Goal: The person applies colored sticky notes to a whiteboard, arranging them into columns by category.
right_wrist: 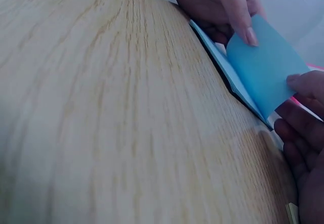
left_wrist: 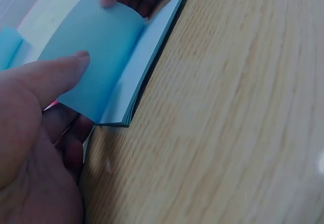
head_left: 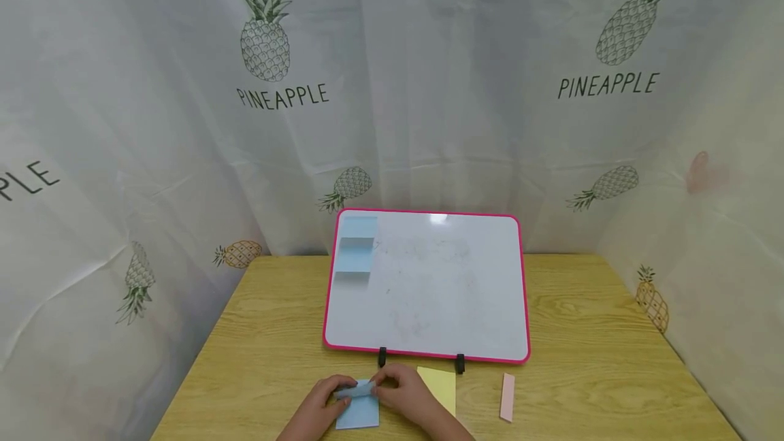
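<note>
A light blue sticky note pad (head_left: 358, 416) lies on the table at the front, below the whiteboard. Its top sheet, a blue sticky note (left_wrist: 98, 42), is bent up from the pad and curves away from it. My left hand (head_left: 320, 405) pinches this sheet at its left side, thumb on the near face and fingers behind. At the opposite side, my right hand (head_left: 405, 392) pinches the same note between thumb and fingers. In the right wrist view the note (right_wrist: 266, 64) still meets the pad (right_wrist: 217, 57) along its lower edge.
A pink-framed whiteboard (head_left: 429, 284) leans on black stand feet (head_left: 460, 363). Two blue notes (head_left: 355, 258) are stuck at its upper left. Right of the hands lie a yellow pad (head_left: 442, 386) and a narrow pink strip (head_left: 507, 397). A pineapple-print curtain (head_left: 422, 87) surrounds the table.
</note>
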### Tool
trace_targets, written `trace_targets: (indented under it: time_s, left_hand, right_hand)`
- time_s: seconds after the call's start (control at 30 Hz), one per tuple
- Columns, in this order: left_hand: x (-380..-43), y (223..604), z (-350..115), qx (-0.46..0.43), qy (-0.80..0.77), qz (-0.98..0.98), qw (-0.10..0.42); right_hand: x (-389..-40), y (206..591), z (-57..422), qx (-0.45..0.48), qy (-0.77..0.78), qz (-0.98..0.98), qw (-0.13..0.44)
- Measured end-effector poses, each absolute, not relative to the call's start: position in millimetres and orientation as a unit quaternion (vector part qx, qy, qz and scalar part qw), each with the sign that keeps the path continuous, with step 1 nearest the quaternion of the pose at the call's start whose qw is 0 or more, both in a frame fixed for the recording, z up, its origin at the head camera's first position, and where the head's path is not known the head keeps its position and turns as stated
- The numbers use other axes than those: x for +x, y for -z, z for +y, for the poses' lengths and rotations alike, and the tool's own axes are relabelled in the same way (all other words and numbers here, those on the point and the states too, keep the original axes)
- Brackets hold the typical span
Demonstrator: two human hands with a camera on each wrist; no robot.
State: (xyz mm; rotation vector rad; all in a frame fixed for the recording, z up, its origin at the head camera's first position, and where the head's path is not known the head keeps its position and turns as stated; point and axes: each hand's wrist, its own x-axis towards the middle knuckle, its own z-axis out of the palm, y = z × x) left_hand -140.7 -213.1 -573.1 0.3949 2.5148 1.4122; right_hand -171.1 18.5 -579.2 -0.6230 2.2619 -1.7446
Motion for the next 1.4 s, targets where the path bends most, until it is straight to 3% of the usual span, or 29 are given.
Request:
trace_targets:
  time_s: [0.17,0.77,1.4]
  left_hand:
    - [-142.2,574.5,-211.5,0.115,-0.491,0.857,0.106]
    - [-142.3,575.1,-200.5,0.038,-0.506,0.858,0.078]
    - [-143.4,573.1,-193.2,0.015,-0.462,0.884,0.066]
  right_hand:
    - [-174.3,577.5,14.3,-0.194,0.595,0.772,0.110]
    - [-178.4,568.9,7.9,-0.223,0.577,0.786,0.020]
    - [-180.2,568.5,11.8,-0.173,0.581,0.793,0.056]
